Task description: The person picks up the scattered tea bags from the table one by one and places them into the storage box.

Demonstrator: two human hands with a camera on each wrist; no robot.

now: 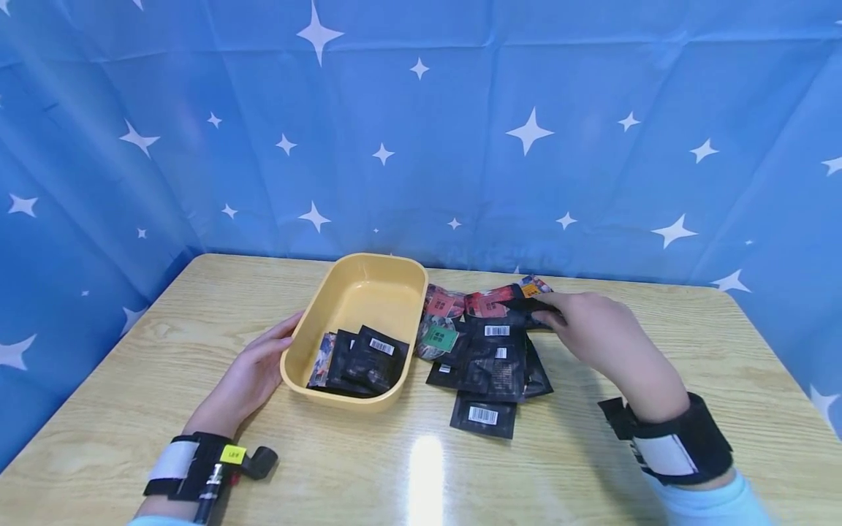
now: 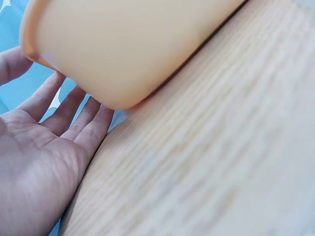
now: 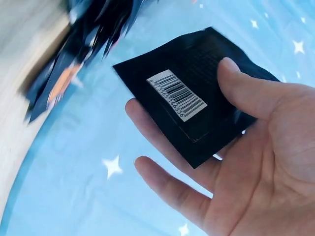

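One black packet [image 3: 197, 96] is sitting pinched between the thumb and fingers of your right hand [image 1: 592, 321], which are leaving only its thin width between them. You are holding it over the upper right of the packet pile [image 1: 490, 358], right of centre in the head view. The yellow tray [image 1: 375, 292] is lying to its left, the pile coming between; that sideways gap is counting most. The packet is looking nearly square, showing no clear long axis, while the tray's is running steeply from lower left to upper right. Your left hand [image 1: 253, 372] is the nearer to the tray, its fairly straight fingers touching the left side and gripping nothing.
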